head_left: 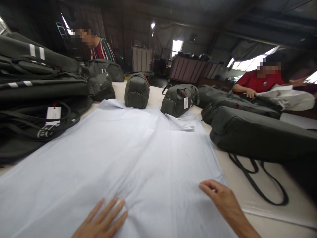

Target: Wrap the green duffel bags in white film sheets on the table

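A thin, pale white sheet (148, 148) lies spread over the table, with creases running along its length. My left hand (104, 219) rests flat on its near part, fingers stretched and spread. Over the sheet's right side is my right hand (220, 195), its fingers curled and thumb pressed toward them in a pinch. Whether anything thin is between those fingers cannot be made out. Past the far end of the sheet stand two dark green duffel bags, a smaller-looking one (137, 91) seen end-on and another (180, 99) with a white tag.
Stacked dark bags (37, 89) rise along the left edge. More dark bags (262, 132) line the right, with a loose black strap (262, 185) on the table (272, 211). One co-worker (262, 79) in red handles pale material at right; another (102, 49) in stripes is far left.
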A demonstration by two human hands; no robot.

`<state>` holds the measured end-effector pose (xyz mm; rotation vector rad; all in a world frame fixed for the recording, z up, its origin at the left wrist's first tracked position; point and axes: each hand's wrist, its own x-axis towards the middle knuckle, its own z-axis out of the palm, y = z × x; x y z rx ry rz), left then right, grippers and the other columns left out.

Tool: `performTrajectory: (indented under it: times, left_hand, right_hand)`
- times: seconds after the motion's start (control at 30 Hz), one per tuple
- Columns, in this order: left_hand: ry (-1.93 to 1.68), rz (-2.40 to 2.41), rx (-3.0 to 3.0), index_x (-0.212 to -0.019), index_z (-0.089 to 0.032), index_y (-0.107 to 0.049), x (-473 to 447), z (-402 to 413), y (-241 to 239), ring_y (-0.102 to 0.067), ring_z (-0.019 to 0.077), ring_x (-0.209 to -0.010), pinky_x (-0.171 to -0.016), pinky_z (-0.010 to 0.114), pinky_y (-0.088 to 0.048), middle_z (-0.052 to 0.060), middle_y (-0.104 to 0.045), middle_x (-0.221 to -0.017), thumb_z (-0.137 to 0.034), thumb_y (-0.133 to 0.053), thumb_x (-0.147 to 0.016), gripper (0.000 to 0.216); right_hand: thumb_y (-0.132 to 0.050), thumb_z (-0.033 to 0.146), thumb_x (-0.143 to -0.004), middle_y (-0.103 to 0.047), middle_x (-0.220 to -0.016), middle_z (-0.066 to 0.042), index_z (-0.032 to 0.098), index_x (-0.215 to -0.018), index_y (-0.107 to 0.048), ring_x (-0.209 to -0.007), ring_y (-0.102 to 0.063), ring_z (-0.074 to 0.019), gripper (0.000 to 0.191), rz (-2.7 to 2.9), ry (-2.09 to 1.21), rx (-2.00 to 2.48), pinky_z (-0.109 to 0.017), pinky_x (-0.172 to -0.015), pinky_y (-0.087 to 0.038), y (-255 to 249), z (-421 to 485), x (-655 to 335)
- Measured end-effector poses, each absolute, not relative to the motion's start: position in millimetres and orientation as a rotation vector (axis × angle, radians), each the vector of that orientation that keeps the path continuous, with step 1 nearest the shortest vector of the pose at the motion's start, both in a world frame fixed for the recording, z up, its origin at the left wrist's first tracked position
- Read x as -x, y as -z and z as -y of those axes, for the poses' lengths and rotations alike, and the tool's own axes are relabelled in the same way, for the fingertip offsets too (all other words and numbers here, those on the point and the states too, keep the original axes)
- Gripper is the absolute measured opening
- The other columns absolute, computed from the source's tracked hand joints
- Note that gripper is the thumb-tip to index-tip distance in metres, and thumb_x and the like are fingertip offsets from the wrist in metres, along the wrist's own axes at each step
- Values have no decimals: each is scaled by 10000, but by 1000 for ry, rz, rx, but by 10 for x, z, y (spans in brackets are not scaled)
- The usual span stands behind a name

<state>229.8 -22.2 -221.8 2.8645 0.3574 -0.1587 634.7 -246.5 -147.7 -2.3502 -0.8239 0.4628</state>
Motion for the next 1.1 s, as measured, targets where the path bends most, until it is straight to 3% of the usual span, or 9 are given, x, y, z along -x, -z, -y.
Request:
performTrajectory:
  times: [0.07, 0.13, 0.27, 0.47, 0.63, 0.73, 0.83, 1.0, 1.1]
  left_hand:
    - [405, -428, -2762, -1498, -407, -257, -2434, 294, 1959, -280, 327, -1445, -1193, 561, -185, 23, -299, -1571, -359, -792, -760, 913]
    - [620, -517, -2681, -1501, -368, -263, -2549, 348, 1733, -205, 347, -1463, -1179, 616, -136, 53, -228, -1587, -319, -846, -671, 1016]
    - [770, -567, -2638, -1508, -313, -266, -2651, 381, 1568, -136, 351, -1475, -1173, 627, -71, 93, -180, -1591, -274, -897, -571, 1130]
    - [610, -557, -2634, -1491, -321, -342, -2614, 347, 1640, -186, 367, -1463, -1164, 637, -86, 115, -244, -1582, -406, -878, -605, 1038]
    - [599, -557, -2643, -1482, -301, -386, -2590, 346, 1549, -220, 373, -1456, -1165, 635, -96, 138, -274, -1575, -394, -870, -594, 1016]
    - [515, -540, -2578, -1436, -252, -481, -2687, 392, 1441, -289, 383, -1436, -1165, 641, -95, 163, -364, -1539, -426, -827, -649, 877]
    - [225, -547, -2229, -1431, -236, -483, -3008, 547, 1292, -378, 333, -1403, -1183, 564, -188, 147, -440, -1503, -455, -694, -808, 694]
    - [70, -530, -1101, -1534, -136, -202, -3767, 1014, 1179, -432, 322, -1357, -1009, 468, -461, 243, -325, -1536, -761, -484, -833, 981]
    - [2, -592, -831, -1443, -144, -370, -3952, 1245, 1306, -518, 345, -1253, -919, 472, -506, 225, -440, -1441, -742, -547, -788, 905]
  right_hand:
    - [-605, 438, -748, -683, -746, -13, 233, -679, -644, -747, -612, -190, 220, 930, -719, 2322, -281, -704, -442, 1564, 2218, -5976]
    - [-671, 335, -665, -632, -717, 5, 220, -671, -576, -704, -555, -168, 149, 1031, -769, 2405, -267, -645, -388, 1644, 2071, -5764]
    - [-741, 253, -572, -608, -783, 16, 210, -744, -552, -766, -512, -165, 260, 1213, -616, 2539, -268, -696, -338, 1727, 2000, -5720]
    - [-651, 248, -691, -588, -701, 21, 194, -655, -575, -692, -505, -142, 101, 1121, -690, 2418, -261, -643, -322, 1742, 1964, -5879]
    - [-618, 293, -714, -517, -635, 41, 188, -649, -541, -656, -470, -129, 145, 1024, -826, 2313, -250, -627, -333, 1581, 2065, -6144]
    - [-640, 350, -711, -452, -608, 58, 191, -665, -507, -613, -412, -112, 212, 986, -960, 2234, -243, -598, -318, 1236, 2189, -6380]
    - [-670, 391, -732, -444, -645, 59, 190, -712, -502, -624, -383, -98, 263, 929, -1169, 2076, -225, -588, -296, 776, 2287, -6514]
    - [-791, 437, -631, -456, -632, 60, 187, -694, -505, -598, -385, -81, 385, 911, -1466, 1911, -208, -541, -273, 491, 2428, -6123]
    - [-767, 534, -662, -534, -650, 45, 225, -711, -573, -589, -504, -120, 368, 1074, -1558, 1909, -225, -504, -350, 715, 2622, -5611]
